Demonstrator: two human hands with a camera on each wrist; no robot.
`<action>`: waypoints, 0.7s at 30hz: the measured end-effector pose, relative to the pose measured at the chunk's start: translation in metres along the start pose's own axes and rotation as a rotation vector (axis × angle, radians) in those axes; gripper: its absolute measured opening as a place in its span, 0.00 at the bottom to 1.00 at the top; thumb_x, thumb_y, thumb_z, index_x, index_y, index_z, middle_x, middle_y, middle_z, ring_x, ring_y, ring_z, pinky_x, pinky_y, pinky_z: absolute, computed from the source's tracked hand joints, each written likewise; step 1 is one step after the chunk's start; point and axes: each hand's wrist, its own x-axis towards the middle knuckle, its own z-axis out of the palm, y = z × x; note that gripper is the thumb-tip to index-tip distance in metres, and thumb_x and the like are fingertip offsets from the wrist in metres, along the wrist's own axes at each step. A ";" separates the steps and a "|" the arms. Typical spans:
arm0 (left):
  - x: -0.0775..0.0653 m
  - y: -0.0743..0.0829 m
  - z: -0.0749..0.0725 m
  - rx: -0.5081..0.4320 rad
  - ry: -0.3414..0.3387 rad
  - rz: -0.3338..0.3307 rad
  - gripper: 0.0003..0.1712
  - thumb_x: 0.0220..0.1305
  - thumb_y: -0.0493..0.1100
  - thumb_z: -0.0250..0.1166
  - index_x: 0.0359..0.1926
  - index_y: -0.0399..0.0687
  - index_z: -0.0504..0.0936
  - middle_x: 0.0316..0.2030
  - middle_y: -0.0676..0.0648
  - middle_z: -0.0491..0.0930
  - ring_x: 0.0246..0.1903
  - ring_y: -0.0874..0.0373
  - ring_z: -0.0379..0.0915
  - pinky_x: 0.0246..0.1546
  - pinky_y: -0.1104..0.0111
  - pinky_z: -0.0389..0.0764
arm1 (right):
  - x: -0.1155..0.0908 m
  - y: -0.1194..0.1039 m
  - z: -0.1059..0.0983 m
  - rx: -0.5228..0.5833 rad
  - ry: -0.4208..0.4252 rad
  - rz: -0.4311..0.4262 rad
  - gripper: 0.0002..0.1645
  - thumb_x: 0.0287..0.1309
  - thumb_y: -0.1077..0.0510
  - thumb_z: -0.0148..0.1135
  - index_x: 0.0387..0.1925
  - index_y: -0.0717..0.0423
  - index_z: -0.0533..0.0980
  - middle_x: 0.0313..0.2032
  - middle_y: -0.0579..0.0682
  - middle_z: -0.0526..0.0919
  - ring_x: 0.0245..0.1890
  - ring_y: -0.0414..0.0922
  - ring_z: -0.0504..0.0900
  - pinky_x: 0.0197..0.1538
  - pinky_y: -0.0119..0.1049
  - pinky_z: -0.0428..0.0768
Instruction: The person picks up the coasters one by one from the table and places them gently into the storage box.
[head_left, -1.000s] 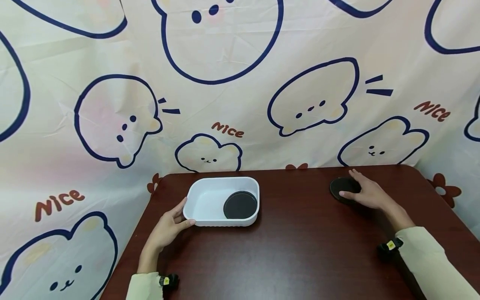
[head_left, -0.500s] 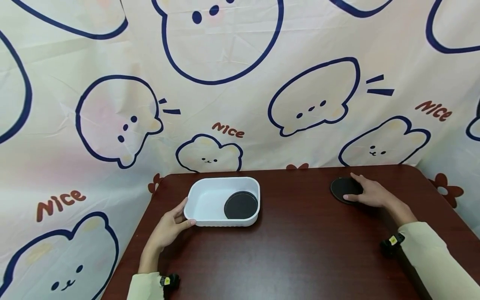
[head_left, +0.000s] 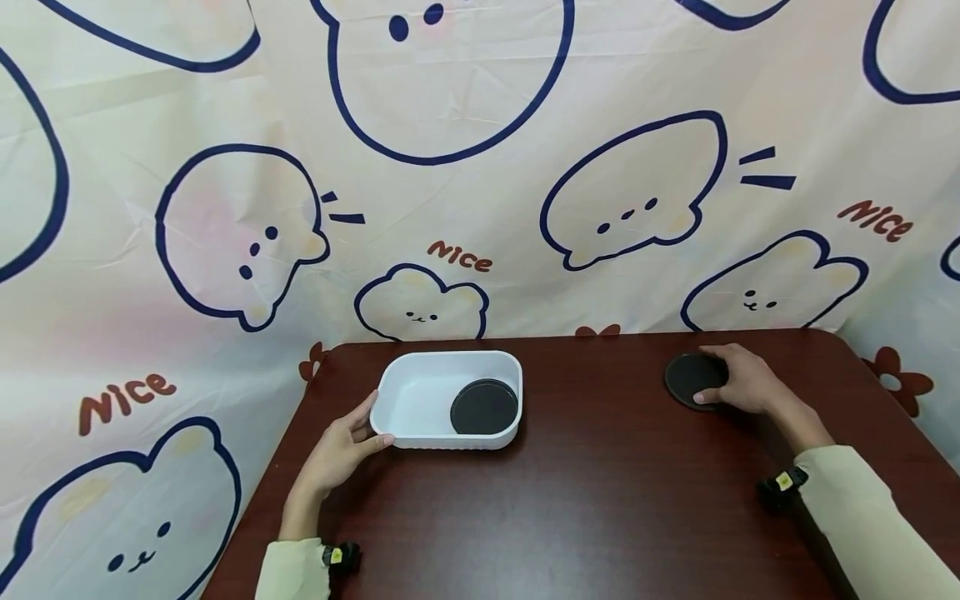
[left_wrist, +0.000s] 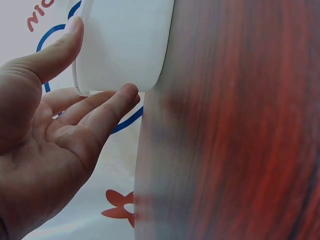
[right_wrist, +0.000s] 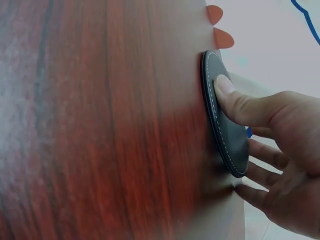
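Note:
In the head view, my left hand (head_left: 339, 450) holds the near left corner of a white plastic tub (head_left: 416, 400), thumb at the front rim and fingers along the left side. Inside the tub, toward its right end, lies a black round coaster (head_left: 483, 407). Far to the right, my right hand (head_left: 742, 382) grips a second black coaster (head_left: 684, 379). The right wrist view shows this coaster's (right_wrist: 232, 135) white stitching along the edge, my thumb (right_wrist: 245, 105) pressed on its face. The other fingers curl at its far edge, partly hidden by it.
Both things are near the back of a dark red-brown wooden table (head_left: 577, 500). Right behind the table's far edge hangs a pale cloth (head_left: 510, 208) with cartoon bears and flowers. Black wrist cameras (head_left: 782, 487) sit at both sleeves.
My right hand's fingers have drawn in from reaching over the coaster to curling at its edge. My left hand and the tub stay together; the head view has shifted slightly.

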 end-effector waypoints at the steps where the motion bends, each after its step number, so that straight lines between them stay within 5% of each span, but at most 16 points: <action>1: 0.000 0.000 0.000 -0.002 0.000 0.002 0.53 0.72 0.43 0.72 0.87 0.44 0.50 0.83 0.33 0.56 0.75 0.35 0.69 0.62 0.60 0.85 | 0.000 0.000 0.000 0.004 0.011 0.006 0.60 0.53 0.48 0.85 0.76 0.74 0.63 0.69 0.81 0.66 0.64 0.76 0.71 0.62 0.74 0.75; 14: 0.001 0.000 -0.001 -0.016 0.001 -0.013 0.53 0.72 0.41 0.72 0.87 0.46 0.49 0.83 0.34 0.55 0.75 0.37 0.69 0.62 0.60 0.84 | -0.012 -0.002 -0.007 0.032 0.049 0.097 0.53 0.60 0.49 0.80 0.74 0.75 0.66 0.67 0.82 0.73 0.64 0.77 0.75 0.63 0.73 0.76; 17: 0.000 0.001 0.000 -0.008 0.004 -0.015 0.53 0.72 0.41 0.72 0.87 0.46 0.50 0.83 0.34 0.56 0.75 0.37 0.69 0.62 0.60 0.84 | -0.015 -0.003 -0.011 0.034 0.051 0.088 0.46 0.62 0.53 0.78 0.71 0.75 0.69 0.63 0.80 0.77 0.59 0.74 0.79 0.58 0.70 0.79; 21: -0.001 0.001 0.000 -0.001 0.006 -0.012 0.53 0.72 0.41 0.73 0.87 0.45 0.50 0.83 0.34 0.56 0.75 0.36 0.70 0.62 0.60 0.84 | -0.020 -0.003 -0.012 0.088 0.035 0.111 0.40 0.63 0.58 0.76 0.69 0.74 0.71 0.61 0.80 0.78 0.41 0.60 0.89 0.43 0.55 0.89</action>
